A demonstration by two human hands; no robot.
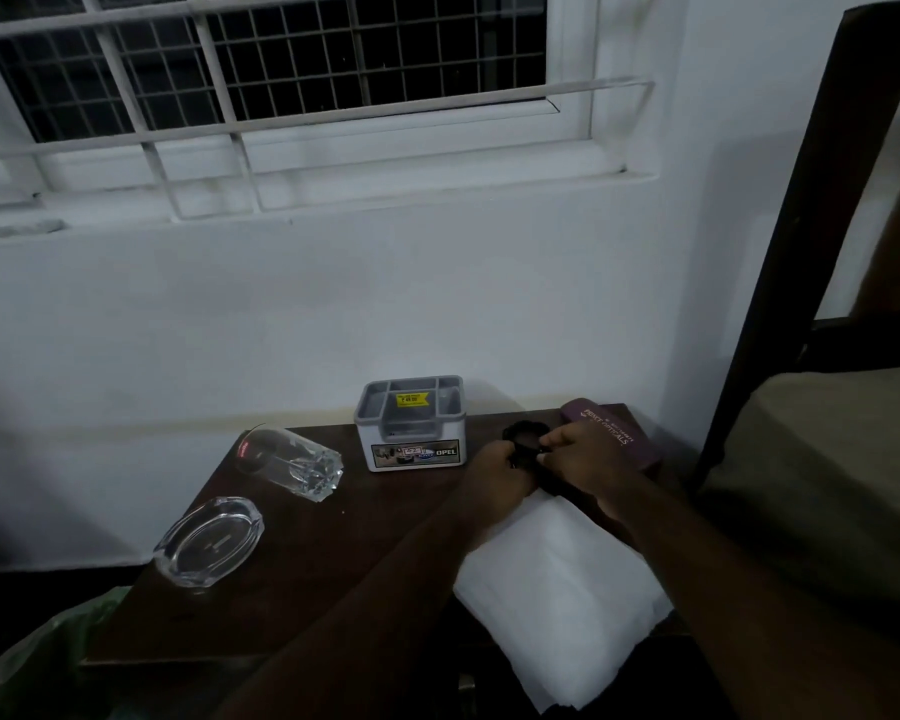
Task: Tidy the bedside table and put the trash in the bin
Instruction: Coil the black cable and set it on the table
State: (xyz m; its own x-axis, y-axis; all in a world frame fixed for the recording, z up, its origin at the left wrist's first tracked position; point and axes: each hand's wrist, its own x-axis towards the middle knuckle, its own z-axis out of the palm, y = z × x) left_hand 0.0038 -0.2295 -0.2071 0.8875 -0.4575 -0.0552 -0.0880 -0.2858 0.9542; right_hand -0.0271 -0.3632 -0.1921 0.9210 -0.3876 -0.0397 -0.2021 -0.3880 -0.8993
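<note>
On the dark wooden bedside table [333, 543] both my hands meet over a small black object [525, 432], likely a watch or strap, near the back right. My left hand [494, 472] grips its near end and my right hand [585, 454] pinches the other side. A folded white cloth or paper [557, 595] lies under my forearms at the table's right front. A grey organiser box [411, 423] labelled OPEL stands at the back centre.
A drinking glass [289, 462] lies on its side at the left, with a glass ashtray [209, 543] in front of it. A maroon spectacle case [614, 431] sits at the back right. The bed frame [780, 241] and mattress [822, 485] are right. A green bag [37, 662] is lower left.
</note>
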